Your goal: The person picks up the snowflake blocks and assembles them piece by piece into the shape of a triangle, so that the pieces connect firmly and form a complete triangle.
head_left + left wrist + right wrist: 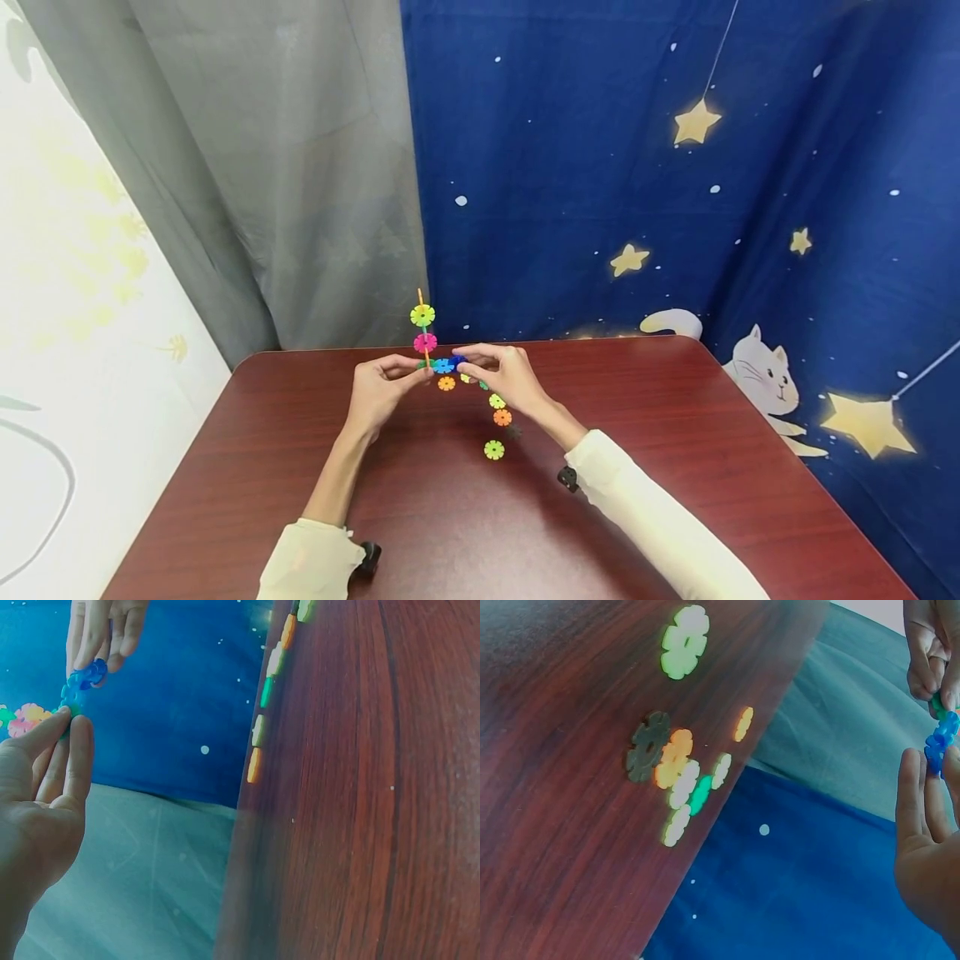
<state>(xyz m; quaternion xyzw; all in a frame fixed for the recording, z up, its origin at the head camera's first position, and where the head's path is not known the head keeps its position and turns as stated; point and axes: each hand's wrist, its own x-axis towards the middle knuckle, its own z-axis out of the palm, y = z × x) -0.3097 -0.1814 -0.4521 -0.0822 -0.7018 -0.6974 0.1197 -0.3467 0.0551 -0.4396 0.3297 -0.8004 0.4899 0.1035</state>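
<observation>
My left hand [375,393] pinches a green notched plastic disc [937,706] between thumb and fingers, above the table's far part. From that disc a chain of interlocked discs stands upright, with a pink disc [425,342], a yellow-green disc [422,315] and an edge-on orange disc [420,296] at its top. Sideways from the green disc runs a light blue disc [443,366]. At its right my right hand [512,379] pinches a dark blue disc [94,672], which meets the light blue one. The fingers partly cover the green and dark blue discs.
Below the hands, loose discs lie on the dark red table [420,517]: an orange one [447,383], another orange one [502,417], a black one [646,746], a teal one [700,795] and several yellow-green ones. Grey and blue curtains [555,208] hang behind the far edge.
</observation>
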